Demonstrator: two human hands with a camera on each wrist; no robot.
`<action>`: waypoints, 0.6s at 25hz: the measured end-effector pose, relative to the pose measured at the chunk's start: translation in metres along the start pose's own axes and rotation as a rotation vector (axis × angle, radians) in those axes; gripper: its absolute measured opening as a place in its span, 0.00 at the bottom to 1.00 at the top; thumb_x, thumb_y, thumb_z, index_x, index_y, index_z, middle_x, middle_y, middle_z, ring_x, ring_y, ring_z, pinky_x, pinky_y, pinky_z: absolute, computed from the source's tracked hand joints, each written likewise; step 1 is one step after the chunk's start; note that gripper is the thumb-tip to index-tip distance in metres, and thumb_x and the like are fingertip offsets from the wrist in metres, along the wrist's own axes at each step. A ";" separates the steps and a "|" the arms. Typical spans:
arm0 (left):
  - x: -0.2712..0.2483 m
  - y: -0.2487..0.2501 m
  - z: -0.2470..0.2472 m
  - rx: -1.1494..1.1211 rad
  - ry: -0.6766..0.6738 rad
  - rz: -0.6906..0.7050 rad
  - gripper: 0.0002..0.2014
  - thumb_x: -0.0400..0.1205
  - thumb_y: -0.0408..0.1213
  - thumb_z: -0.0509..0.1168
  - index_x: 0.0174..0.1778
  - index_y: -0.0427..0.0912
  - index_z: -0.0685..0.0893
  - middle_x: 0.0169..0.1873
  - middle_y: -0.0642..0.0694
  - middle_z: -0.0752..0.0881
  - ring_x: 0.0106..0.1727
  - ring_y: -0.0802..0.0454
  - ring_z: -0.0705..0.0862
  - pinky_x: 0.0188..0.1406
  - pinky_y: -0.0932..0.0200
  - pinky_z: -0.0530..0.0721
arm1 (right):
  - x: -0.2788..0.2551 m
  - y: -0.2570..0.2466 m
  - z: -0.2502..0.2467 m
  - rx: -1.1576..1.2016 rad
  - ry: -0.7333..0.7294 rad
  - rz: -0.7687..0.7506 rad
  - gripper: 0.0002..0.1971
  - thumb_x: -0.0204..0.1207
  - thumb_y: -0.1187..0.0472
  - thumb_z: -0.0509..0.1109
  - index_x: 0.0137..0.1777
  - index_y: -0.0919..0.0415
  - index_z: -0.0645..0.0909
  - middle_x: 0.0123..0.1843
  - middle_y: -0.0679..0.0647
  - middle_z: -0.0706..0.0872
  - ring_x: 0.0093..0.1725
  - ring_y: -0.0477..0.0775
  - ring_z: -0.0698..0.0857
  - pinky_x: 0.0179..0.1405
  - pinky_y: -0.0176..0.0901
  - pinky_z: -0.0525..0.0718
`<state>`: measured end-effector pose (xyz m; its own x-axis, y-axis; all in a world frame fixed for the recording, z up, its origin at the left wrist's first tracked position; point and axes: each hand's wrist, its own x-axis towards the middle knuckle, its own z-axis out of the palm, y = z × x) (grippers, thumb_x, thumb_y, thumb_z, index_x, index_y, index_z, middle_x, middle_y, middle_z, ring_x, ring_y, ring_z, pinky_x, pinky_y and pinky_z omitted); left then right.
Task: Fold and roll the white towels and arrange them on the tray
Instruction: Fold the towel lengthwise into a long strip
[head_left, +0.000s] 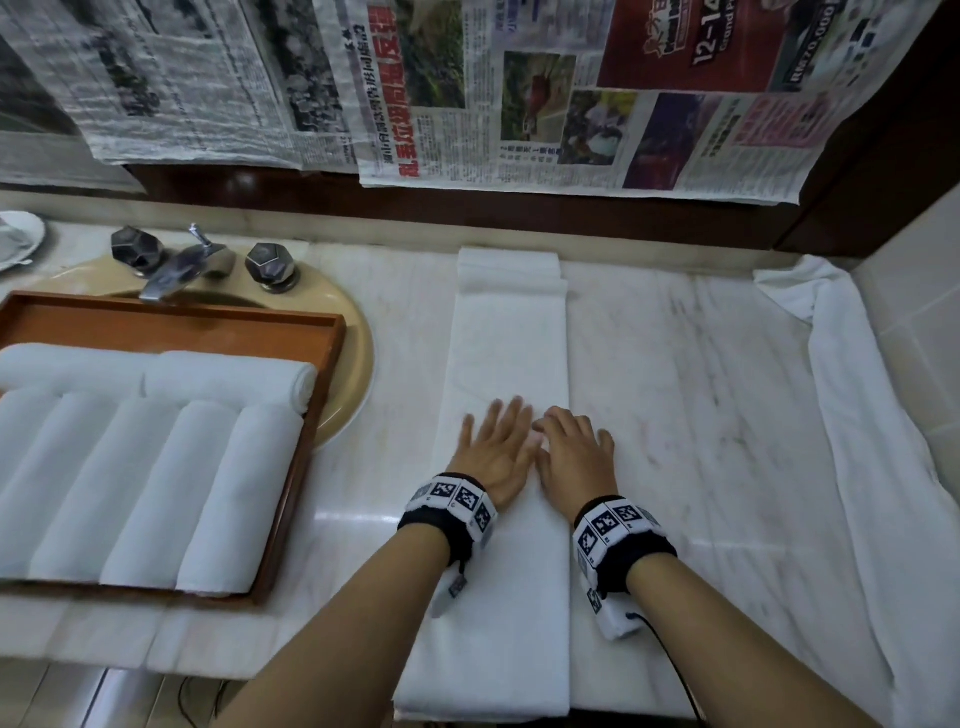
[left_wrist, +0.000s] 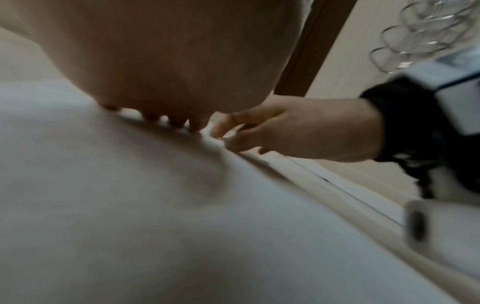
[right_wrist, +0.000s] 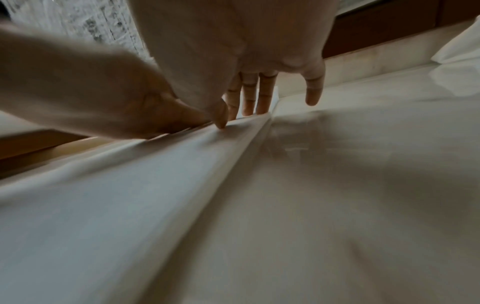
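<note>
A white towel (head_left: 506, 353) folded into a long narrow strip lies on the marble counter, running from the front edge to the back wall. My left hand (head_left: 496, 441) lies flat on it with fingers spread. My right hand (head_left: 571, 447) rests beside it on the strip's right edge (right_wrist: 249, 142), fingers straight. The left wrist view shows the same strip (left_wrist: 130, 205) under my palm. A wooden tray (head_left: 311, 322) on the left holds several rolled white towels (head_left: 156, 478), two more laid crosswise behind them.
Another loose white towel (head_left: 852, 415) is draped along the counter's right side against the tiled wall. A beige sink (head_left: 358, 353) with a chrome tap (head_left: 176, 270) sits under the tray's far end. Newspapers (head_left: 519, 104) cover the wall behind.
</note>
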<state>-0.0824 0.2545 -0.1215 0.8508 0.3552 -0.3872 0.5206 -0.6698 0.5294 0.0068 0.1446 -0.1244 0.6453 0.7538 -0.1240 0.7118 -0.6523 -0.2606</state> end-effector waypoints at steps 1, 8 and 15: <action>0.007 -0.009 -0.005 0.007 -0.003 -0.060 0.30 0.88 0.56 0.33 0.85 0.51 0.35 0.82 0.55 0.30 0.84 0.52 0.31 0.82 0.42 0.31 | 0.005 0.001 -0.001 0.014 0.013 0.009 0.15 0.81 0.56 0.63 0.67 0.50 0.75 0.69 0.44 0.73 0.69 0.51 0.72 0.68 0.57 0.64; 0.038 -0.001 -0.029 0.018 0.058 -0.080 0.31 0.88 0.56 0.36 0.85 0.46 0.37 0.83 0.51 0.31 0.83 0.50 0.31 0.82 0.45 0.33 | 0.023 -0.007 -0.009 -0.027 -0.094 0.103 0.24 0.76 0.52 0.63 0.72 0.50 0.69 0.69 0.47 0.71 0.70 0.51 0.68 0.65 0.58 0.68; 0.040 -0.034 -0.050 0.021 0.089 -0.226 0.31 0.90 0.52 0.39 0.86 0.43 0.38 0.84 0.47 0.33 0.84 0.48 0.33 0.81 0.48 0.32 | 0.028 -0.007 -0.016 -0.131 -0.136 0.076 0.26 0.76 0.53 0.61 0.75 0.57 0.69 0.70 0.52 0.72 0.70 0.55 0.70 0.71 0.67 0.61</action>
<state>-0.0629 0.3243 -0.1169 0.7164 0.5529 -0.4255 0.6975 -0.5800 0.4208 0.0239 0.1689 -0.1102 0.6616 0.7000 -0.2687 0.6981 -0.7059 -0.1200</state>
